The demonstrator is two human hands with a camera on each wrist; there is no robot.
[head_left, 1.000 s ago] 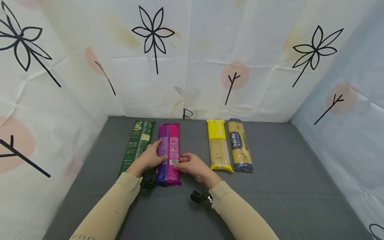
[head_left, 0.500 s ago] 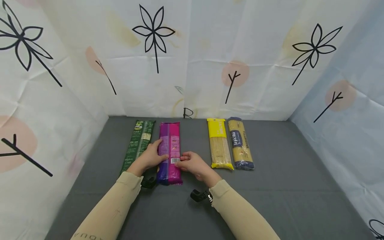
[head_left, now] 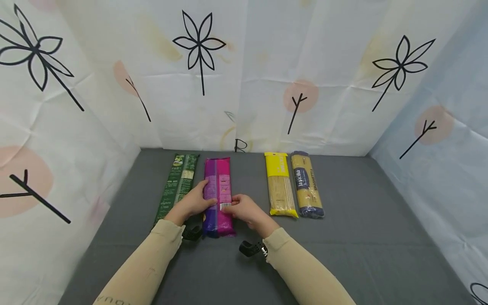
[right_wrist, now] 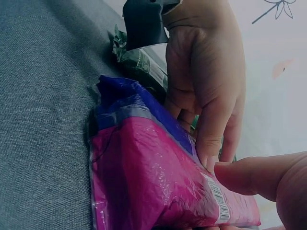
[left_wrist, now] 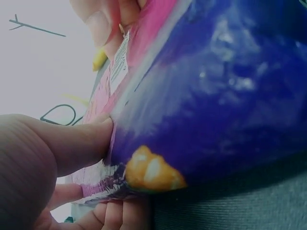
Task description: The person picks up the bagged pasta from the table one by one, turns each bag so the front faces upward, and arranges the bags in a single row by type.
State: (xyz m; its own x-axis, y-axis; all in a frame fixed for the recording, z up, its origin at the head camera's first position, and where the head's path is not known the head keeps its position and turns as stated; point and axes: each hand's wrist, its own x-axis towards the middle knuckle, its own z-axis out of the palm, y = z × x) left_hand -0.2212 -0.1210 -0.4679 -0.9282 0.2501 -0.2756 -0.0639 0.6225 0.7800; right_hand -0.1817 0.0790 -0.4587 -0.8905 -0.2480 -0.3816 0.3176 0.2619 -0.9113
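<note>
Both hands are on a long, flat pink-and-purple packet point(head_left: 224, 186) with a barcode, lying lengthwise on the grey cloth. My left hand point(head_left: 193, 200) grips its left side, thumb on the top face and fingers around the edge. From the other side, my right hand point(head_left: 249, 212) pinches the right edge, its thumb beside the barcode. In the left wrist view the packet's purple end point(left_wrist: 216, 96) shows an orange picture, and fingertips of the left hand reach under the edge. Contents of the packet are hidden by the opaque wrapper.
A green packet point(head_left: 176, 182) lies just left, partly behind the left hand. Farther right are a yellow-ended pack of spaghetti point(head_left: 280, 192) and a blue-labelled spaghetti pack point(head_left: 309, 192). Patterned white curtains point(head_left: 263, 55) enclose the grey-covered table point(head_left: 366, 237) at the back and sides.
The head view shifts slightly. Both hands keep their hold on the pink-and-purple packet, which stays in about the same place among the other packs.
</note>
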